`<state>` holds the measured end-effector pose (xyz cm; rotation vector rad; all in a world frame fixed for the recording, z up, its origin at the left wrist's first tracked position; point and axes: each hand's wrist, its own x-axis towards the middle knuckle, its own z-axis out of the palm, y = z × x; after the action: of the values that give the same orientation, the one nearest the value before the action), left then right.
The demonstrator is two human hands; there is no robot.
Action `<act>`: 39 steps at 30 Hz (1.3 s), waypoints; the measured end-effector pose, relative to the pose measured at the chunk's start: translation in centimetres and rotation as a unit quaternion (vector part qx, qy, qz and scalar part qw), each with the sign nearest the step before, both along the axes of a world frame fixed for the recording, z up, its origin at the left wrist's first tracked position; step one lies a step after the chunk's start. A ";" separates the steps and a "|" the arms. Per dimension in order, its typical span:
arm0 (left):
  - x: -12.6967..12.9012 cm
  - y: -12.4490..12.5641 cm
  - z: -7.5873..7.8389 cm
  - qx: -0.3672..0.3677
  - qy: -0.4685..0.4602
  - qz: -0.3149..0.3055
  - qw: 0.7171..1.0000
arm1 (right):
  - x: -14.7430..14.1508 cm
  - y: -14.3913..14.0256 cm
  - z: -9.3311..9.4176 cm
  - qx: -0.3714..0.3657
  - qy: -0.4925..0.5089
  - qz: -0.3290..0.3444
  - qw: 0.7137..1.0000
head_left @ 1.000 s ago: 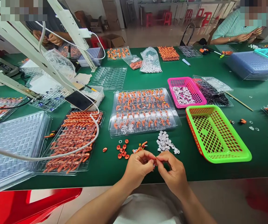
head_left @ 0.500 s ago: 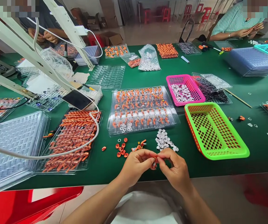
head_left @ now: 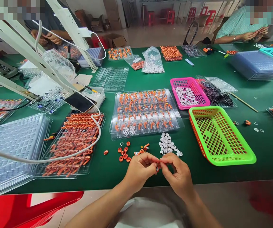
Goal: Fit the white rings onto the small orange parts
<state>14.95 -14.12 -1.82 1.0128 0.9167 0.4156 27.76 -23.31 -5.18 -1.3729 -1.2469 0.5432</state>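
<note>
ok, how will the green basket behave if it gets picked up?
The green basket is probably light for its size: it looks like perforated plastic. Its broad rim should keep it fairly stiff. Lifting it may drag the orange basket along, since it appears nested inside that one.

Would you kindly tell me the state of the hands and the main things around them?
Left hand, closed on a small orange part
Right hand, fingers pinched at that same part
White discs, loosely piled
Orange cups, scattered
Pink basket, partly filled with white pieces
Green basket, nested in a red basket
Phone, screen dark
</note>
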 end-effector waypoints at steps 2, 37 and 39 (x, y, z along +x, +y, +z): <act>0.0 0.2 -0.1 0.001 0.000 -0.002 1.000 | 0.4 -0.3 0.0 0.003 -0.032 0.011 0.999; -0.2 -1.5 -2.2 0.447 -0.026 0.057 0.892 | -2.7 -0.1 -0.9 -0.116 0.372 -0.045 0.920; -0.1 -1.6 -2.2 0.439 -0.022 0.062 0.896 | -3.0 -0.3 -0.8 -0.103 0.250 -0.095 0.958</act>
<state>14.88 -15.76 -4.02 1.7588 0.7483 1.0097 24.77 -23.62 -6.00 -1.3942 -0.6545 0.8396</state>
